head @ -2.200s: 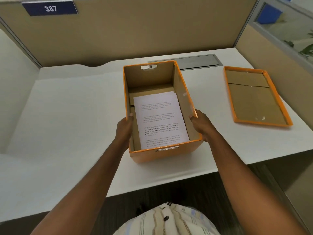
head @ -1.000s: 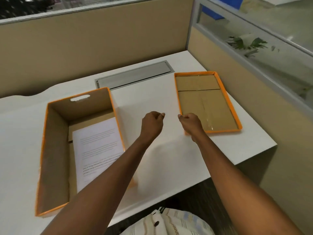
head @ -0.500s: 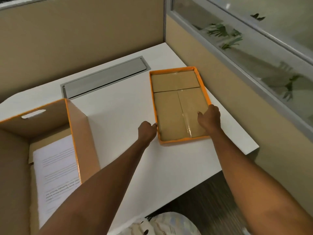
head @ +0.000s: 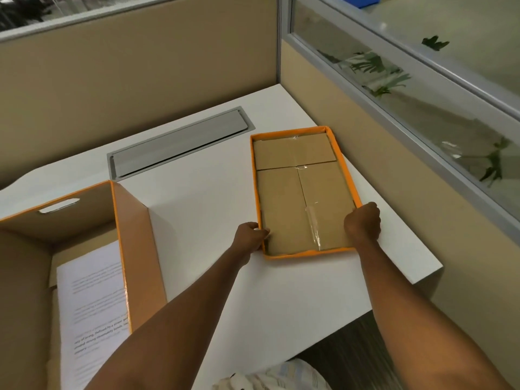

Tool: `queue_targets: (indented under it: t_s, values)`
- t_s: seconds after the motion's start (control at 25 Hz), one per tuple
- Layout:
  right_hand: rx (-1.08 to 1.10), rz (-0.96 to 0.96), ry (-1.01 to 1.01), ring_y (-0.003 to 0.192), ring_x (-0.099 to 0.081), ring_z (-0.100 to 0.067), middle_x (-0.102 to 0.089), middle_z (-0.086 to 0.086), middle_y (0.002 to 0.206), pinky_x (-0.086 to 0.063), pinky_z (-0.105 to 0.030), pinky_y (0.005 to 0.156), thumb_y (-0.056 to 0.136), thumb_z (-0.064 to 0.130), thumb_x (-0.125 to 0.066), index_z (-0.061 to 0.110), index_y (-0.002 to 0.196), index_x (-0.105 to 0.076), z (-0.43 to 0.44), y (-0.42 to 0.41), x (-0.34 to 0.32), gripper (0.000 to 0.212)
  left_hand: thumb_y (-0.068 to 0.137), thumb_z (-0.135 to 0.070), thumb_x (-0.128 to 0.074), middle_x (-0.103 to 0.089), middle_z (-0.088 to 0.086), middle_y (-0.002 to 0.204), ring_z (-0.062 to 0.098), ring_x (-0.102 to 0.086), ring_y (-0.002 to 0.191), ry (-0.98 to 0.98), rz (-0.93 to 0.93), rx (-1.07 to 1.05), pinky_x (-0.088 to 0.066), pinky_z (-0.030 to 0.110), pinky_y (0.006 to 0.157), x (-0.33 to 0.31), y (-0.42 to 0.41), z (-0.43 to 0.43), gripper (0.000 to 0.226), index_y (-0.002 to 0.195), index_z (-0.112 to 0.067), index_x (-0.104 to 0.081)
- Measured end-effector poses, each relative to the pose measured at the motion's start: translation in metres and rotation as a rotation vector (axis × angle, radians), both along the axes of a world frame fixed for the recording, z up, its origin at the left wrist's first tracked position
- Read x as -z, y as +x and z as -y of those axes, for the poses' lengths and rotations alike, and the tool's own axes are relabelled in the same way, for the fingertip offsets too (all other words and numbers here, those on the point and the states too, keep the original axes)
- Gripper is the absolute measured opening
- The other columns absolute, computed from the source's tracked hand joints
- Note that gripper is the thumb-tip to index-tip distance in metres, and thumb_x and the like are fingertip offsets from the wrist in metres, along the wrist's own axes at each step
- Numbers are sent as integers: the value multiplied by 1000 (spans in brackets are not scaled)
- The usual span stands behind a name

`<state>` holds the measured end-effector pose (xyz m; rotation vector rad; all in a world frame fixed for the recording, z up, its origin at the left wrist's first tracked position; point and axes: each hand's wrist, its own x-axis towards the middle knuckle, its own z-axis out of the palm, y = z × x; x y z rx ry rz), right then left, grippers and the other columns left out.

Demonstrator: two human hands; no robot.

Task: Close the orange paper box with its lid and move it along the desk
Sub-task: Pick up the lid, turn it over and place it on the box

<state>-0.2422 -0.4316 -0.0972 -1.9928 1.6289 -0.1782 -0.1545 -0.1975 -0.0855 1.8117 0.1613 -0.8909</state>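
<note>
While the lid [head: 301, 192] lies inside-up on the white counter [head: 202, 209], near its right edge, both hands grip its long sides close to the near end. Left hand [head: 249, 237]: fingers curled around the left rim, thumb on the inside. Right hand [head: 363, 223]: fingers closed over the right rim. Lid interior is brown card with a strip of clear tape [head: 313, 225]. Orange paper box [head: 135, 249] stands open at the left, well apart from the lid, with a printed sheet [head: 90, 299] flat on its bottom. Grey cable hatch [head: 180, 143] sits behind, between box and lid.
</note>
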Motion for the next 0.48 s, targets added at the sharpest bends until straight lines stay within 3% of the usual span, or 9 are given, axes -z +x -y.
queue_targets:
  t_s: [0.16,0.36,0.48]
  values:
    - [23,15,92,106,-60,-41,-60,-20,121,-46,-45,84,90,5,-42,0,122,-41,-23,4,-10,33,91,-47,-48,-53,7,90,20,-51,77,111,73,1,-44,32,66,-11,2,-16,41,97,-7,-53]
    - [-150,75,146,111,-56,-41,-56,-21,123,-45,-41,84,92,7,-43,-2,122,-43,-51,3,-48,31,96,-43,-36,-49,7,107,23,-49,96,85,185,-226,-41,37,76,-26,-3,-47,38,109,-7,-39]
    - [-363,110,177,88,-52,-33,-52,-14,93,-38,-33,68,91,7,-42,5,104,-43,-62,3,-88,13,98,-38,-33,-54,11,110,25,-53,96,60,289,-259,-46,40,78,-44,-3,-73,37,113,-6,-45]
